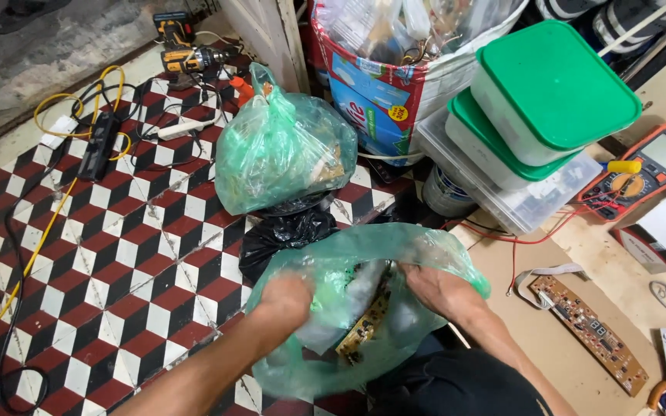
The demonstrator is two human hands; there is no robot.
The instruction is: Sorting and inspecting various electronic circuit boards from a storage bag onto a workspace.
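While both hands are working inside the green bag (364, 254) over the tiled floor (117, 254), the left hand (283, 300) is reaching in, fingers curled, grip blurred — cannot tell. A yellowish circuit board (365, 327) is sitting between. The right hand (445, 293) is gripping the bag's edge; holding it wide likely helps avoid snagging.

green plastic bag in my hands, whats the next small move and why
Probably pinch the yellow-brown circuit board with the right hand and draw it out. Both hands are inside the translucent green plastic bag, the left hand holds the mouth apart, and the board lies exposed between them among pale wrapped items.
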